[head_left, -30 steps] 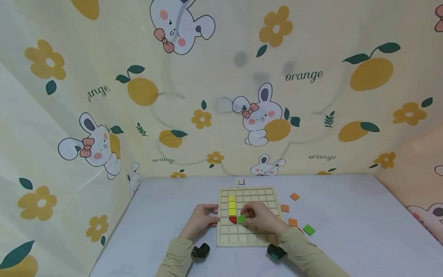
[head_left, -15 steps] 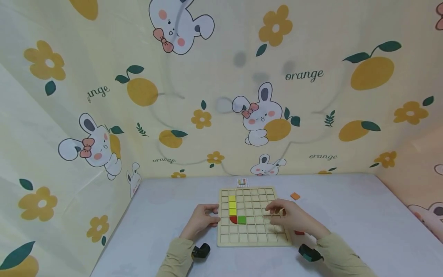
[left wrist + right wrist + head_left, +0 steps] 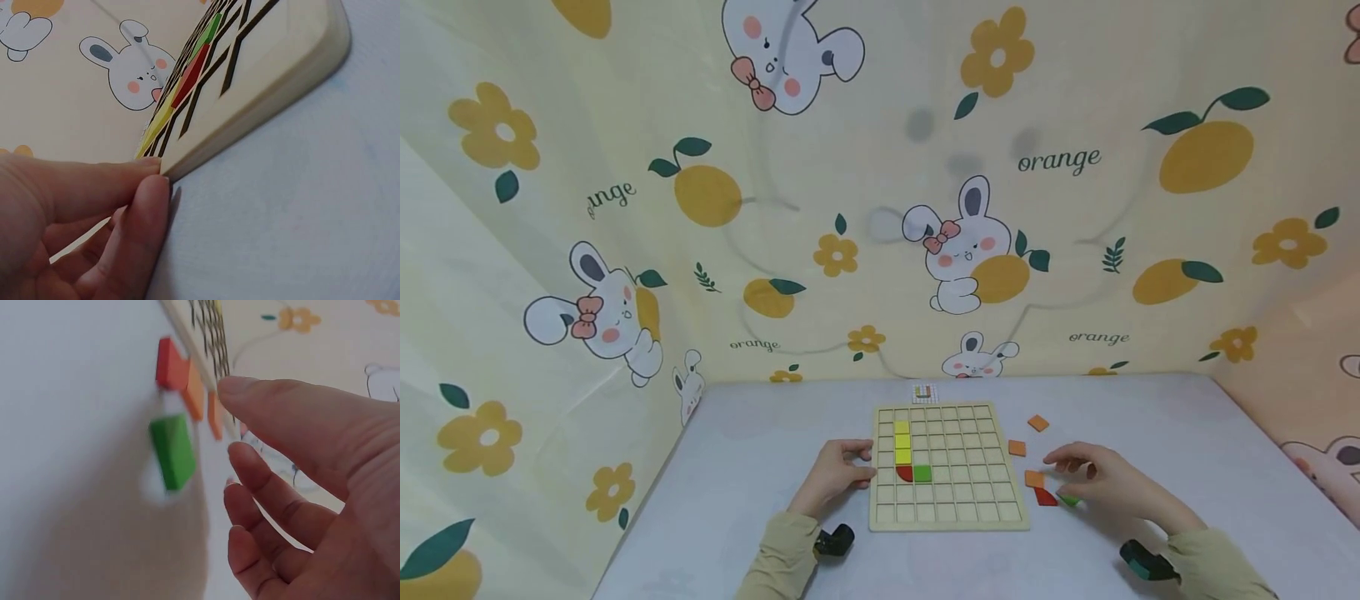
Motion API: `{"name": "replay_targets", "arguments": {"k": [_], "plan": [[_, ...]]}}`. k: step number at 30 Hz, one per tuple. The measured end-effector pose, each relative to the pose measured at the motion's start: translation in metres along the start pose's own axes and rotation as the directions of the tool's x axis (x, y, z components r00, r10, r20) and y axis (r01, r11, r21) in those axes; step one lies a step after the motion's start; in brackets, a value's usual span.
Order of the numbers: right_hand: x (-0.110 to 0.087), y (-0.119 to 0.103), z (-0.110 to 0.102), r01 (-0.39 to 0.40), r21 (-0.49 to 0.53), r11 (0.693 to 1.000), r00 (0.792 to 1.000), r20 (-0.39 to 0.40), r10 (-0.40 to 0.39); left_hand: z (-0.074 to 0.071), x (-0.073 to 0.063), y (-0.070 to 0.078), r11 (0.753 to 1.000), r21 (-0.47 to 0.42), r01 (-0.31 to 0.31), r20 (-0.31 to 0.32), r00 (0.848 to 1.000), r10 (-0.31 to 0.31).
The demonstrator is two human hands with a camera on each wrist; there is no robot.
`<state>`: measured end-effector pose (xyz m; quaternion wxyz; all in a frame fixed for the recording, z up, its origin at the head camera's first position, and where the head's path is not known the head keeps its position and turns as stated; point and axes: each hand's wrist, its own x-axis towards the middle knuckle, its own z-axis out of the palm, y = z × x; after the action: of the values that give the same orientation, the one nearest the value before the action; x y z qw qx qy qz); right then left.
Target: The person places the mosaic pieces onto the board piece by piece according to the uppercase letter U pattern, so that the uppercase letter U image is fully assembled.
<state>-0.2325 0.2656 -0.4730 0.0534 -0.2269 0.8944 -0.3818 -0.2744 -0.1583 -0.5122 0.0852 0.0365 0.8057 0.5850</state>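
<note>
On my feed, the left hand (image 3: pixel 831 477) rests extended fingertips against the grid board's (image 3: pixel 951 518) left edge, grasping nothing. My right hand (image 3: pixel 1112 483), thumb and fingers parted, empty, hovers beside the loose green tile (image 3: pixel 175 453), right of the board near a red tile (image 3: pixel 1045 497).

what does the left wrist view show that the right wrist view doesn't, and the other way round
Only the left wrist view: the left hand touching the edge of the grid board, plus the red piece and green piece set in the grid.

Only the right wrist view: the right hand, a loose green piece, a loose red piece and orange pieces off the board.

Both: part of the board, the pale tabletop and the printed backdrop.
</note>
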Motion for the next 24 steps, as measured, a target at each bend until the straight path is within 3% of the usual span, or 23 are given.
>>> {"name": "replay_targets", "arguments": {"k": [10,24], "plan": [[-0.012,0.02,-0.006,-0.097,0.055,0.994,0.988,0.127,0.089,0.0,0.0,0.001,1.0,0.009,0.013,-0.005,1.0,-0.013],[-0.011,0.027,-0.007,-0.094,0.029,0.995,0.985,0.146,0.089,0.0,-0.001,0.001,1.0,0.01,0.02,-0.01,1.0,-0.02]]}}
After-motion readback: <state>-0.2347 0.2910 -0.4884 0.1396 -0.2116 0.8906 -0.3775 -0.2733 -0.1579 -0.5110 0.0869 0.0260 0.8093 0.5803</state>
